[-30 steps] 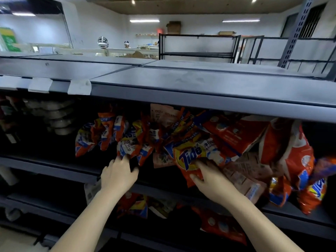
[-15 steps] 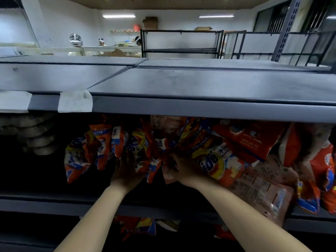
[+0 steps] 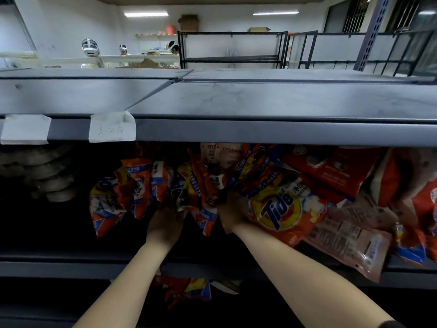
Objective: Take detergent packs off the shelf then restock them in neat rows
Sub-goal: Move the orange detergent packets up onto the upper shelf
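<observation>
Progress looks early: detergent packs (image 3: 165,185) are still heaped on the shelf (image 3: 71,263), mostly slumped and overlapping, no neat row visible, so removal is judged barely begun and all restocking is left. Both hands are reached deep under the upper shelf board (image 3: 260,132). The left hand (image 3: 164,224) is pressed up into the bottoms of the small packs directly above it; whether anything is gripped cannot be told in the shadow. The right hand (image 3: 233,214) is buried among packs at the left edge of the large Tide pack (image 3: 281,209); its fingers are hidden, so the grip cannot be told either. Right of the right hand, a pale pack (image 3: 350,240) is tilted label-back outward and overhangs the shelf lip, a likely slip risk once neighbours are pulled. More packs (image 3: 189,290) are seen on the shelf below the wrists. Far left of the left hand, stacked pale rolls (image 3: 47,176) are dimly made out. Paper price tags (image 3: 112,130) are taped to the board above.
</observation>
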{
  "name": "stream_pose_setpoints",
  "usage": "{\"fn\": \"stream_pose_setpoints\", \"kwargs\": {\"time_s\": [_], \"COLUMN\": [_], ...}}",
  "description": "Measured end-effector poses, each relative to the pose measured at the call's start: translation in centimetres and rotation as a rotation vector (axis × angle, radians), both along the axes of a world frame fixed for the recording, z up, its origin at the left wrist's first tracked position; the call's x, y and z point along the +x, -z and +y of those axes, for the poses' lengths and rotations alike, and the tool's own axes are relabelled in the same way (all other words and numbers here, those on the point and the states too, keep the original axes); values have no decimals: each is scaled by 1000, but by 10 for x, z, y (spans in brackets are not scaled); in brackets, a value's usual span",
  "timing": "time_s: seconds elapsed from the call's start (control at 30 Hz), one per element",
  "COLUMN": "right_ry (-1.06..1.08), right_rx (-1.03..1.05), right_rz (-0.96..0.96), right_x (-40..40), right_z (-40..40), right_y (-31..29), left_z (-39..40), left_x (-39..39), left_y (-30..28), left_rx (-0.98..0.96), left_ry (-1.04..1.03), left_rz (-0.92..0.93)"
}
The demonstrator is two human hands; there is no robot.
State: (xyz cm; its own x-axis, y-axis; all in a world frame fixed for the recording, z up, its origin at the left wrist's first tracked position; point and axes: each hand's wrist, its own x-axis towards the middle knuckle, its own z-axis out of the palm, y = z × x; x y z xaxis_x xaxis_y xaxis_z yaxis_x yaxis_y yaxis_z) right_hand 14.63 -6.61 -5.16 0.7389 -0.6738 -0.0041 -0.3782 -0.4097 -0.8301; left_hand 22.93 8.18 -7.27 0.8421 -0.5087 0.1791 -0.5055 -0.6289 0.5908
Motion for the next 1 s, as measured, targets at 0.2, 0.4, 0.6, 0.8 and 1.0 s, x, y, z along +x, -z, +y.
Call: {"fn": "stream_pose_setpoints", "kwargs": {"time_s": [0.2, 0.4, 0.6, 0.8, 1.0], "right_ry": [107, 174, 197, 302, 546], "right_rx": [-75, 184, 104, 94, -80], "right_rz": [-279, -319, -320, -485, -512], "right_x": [-44, -82, -114, -161, -218], "right_z": [10, -2, -13, -13, -8], "right_y": [-15, -13, -24, -30, -39], "left_z": [10, -2, -19, -17, -10], "left_x": [-30, -81, -117, -152, -173], "left_y": [6, 13, -23, -48, -64], "left_rx": [-293, -457, -692, -756, -789], "left_ry": [-128, -267, -387, -309, -80], "left_rz": [-38, 31, 47, 12, -91]}}
